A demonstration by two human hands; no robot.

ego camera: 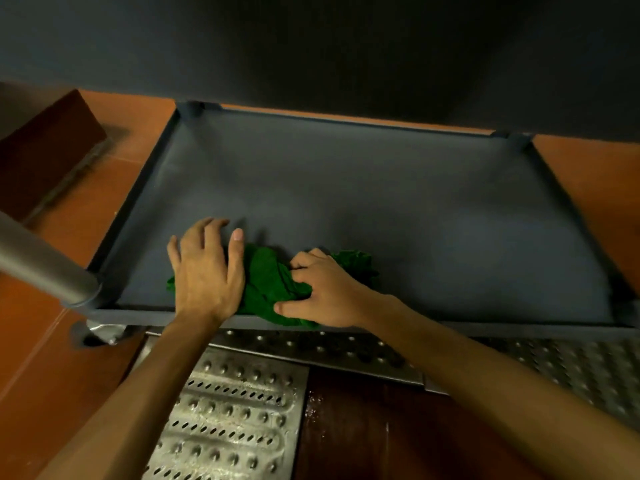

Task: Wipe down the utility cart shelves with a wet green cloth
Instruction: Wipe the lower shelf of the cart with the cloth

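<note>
A crumpled green cloth (266, 278) lies on the dark grey lower shelf (381, 202) of the utility cart, close to the shelf's near rim. My left hand (204, 271) lies flat on the cloth's left end, fingers spread and pointing away from me. My right hand (322, 289) sits on the cloth's right part with its fingers curled into the bunched fabric. Part of the cloth is hidden under both hands. An upper shelf of the cart (311, 46) overhangs the far half of the view.
A grey metal cart post (45, 265) stands at the near left corner, with a caster (100, 334) below it. Perforated metal floor grates (228, 417) lie under my arms. Orange floor tiles (52, 358) surround the cart; a dark brown box (45, 150) stands far left.
</note>
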